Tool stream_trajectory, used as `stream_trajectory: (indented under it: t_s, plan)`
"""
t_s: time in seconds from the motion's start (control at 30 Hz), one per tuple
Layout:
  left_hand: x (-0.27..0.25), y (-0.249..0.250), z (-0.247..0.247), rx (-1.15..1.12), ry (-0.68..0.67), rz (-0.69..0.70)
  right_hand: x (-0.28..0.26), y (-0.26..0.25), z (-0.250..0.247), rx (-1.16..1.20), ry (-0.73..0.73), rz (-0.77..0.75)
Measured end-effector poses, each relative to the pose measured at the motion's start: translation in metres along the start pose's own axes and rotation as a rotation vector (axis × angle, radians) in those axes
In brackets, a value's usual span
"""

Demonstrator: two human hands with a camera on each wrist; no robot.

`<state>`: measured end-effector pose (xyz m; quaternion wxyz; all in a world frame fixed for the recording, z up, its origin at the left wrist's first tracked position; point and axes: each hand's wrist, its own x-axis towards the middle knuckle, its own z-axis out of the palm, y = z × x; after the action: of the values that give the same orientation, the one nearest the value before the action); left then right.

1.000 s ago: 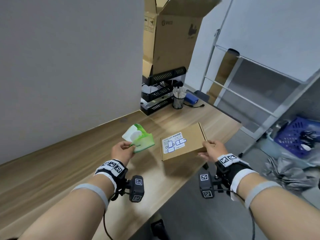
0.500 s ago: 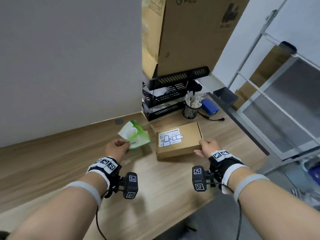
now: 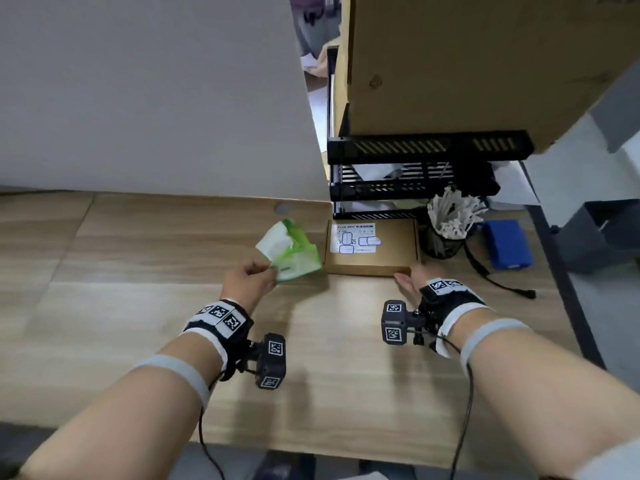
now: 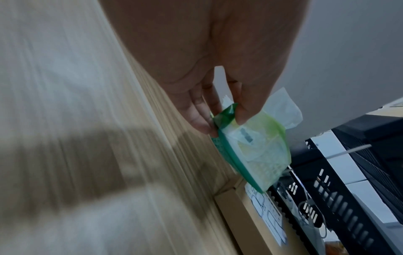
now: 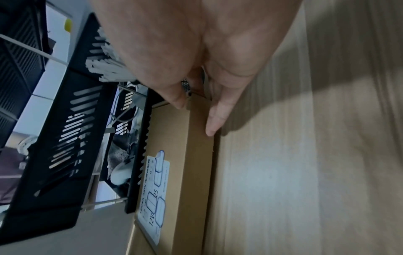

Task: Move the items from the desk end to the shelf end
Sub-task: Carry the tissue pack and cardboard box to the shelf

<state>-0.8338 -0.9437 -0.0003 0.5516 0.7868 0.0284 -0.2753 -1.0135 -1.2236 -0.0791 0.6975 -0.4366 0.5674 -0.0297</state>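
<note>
Wooden desk (image 3: 138, 341) nearest. Left hand (image 3: 247, 284) pinches green tissue pack (image 3: 292, 254) by its near corner, pack tilted. Right hand (image 3: 410, 280), fingers straight, touches cardboard box's (image 3: 391, 251) near right corner. Box lies flat against black tray rack (image 3: 415, 188).

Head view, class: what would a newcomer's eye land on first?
The bright green wipes pack, pinched in the left hand over the wooden desk. Beside it lies the flat cardboard box with its white label, the right hand at its near corner, just before the black tray rack.
</note>
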Motion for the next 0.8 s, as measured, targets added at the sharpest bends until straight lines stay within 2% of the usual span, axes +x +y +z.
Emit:
stream_trajectory:
  t_s: [0.1,0.23,0.27,0.37,0.43,0.53,0.6,0.67,0.8]
  plan:
    - [-0.027,0.005,0.022,-0.029,-0.027,-0.007,-0.012,-0.005,-0.001,-0.204,0.015,-0.093]
    - [-0.051,0.008,0.054,-0.033,-0.097,0.018,-0.041,-0.010,-0.012,-0.284,0.165,-0.132]
    - [-0.056,0.008,0.062,-0.026,-0.122,0.025,-0.057,-0.014,-0.012,-0.241,0.106,-0.082]
    - [-0.070,0.009,0.090,0.025,-0.254,0.055,-0.089,-0.015,-0.017,-0.095,-0.207,0.077]
    - [-0.080,0.010,0.111,0.064,-0.389,0.083,-0.111,-0.015,-0.022,-0.067,-0.267,0.040]
    - [-0.094,0.007,0.138,0.037,-0.599,0.010,-0.126,-0.013,-0.041,-0.086,-0.093,-0.138]
    - [-0.100,0.003,0.151,0.068,-0.712,-0.033,-0.131,-0.009,-0.064,-0.146,0.025,-0.193]
    - [-0.107,-0.002,0.161,0.116,-0.725,-0.046,-0.134,0.001,-0.097,-0.228,0.103,-0.201]
    - [-0.120,-0.005,0.176,0.161,-0.645,-0.025,-0.129,0.013,-0.159,-0.450,0.223,-0.173]
